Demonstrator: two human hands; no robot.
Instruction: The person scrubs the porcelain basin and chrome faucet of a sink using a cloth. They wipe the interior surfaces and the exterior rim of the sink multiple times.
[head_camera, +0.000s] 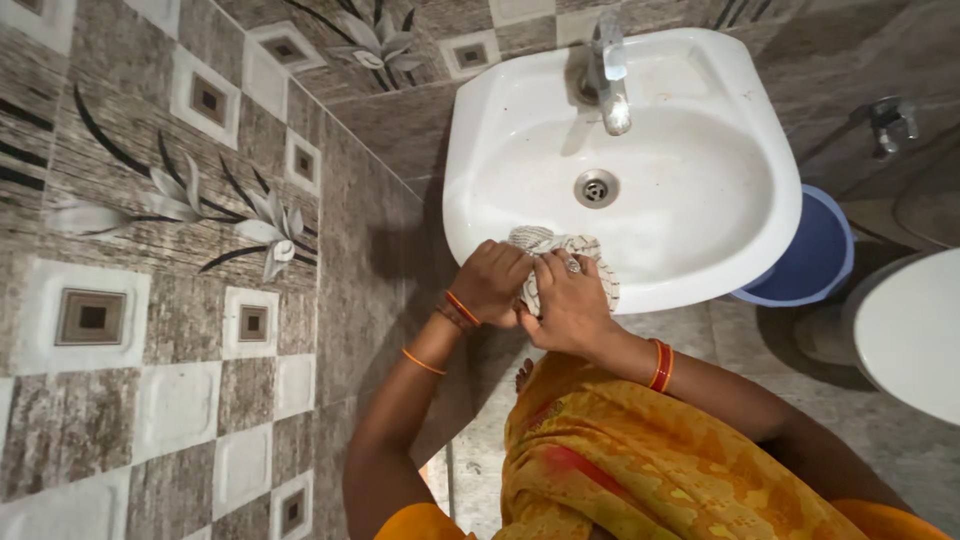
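White cloth (560, 262) crosswise on basin rim (690, 290)

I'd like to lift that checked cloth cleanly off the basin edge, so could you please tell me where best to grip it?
Probably the bunched top of the cloth, which lies free on the sink rim. Come from the basin side, since the left hand and right hand cover its near part, which hangs over the front.
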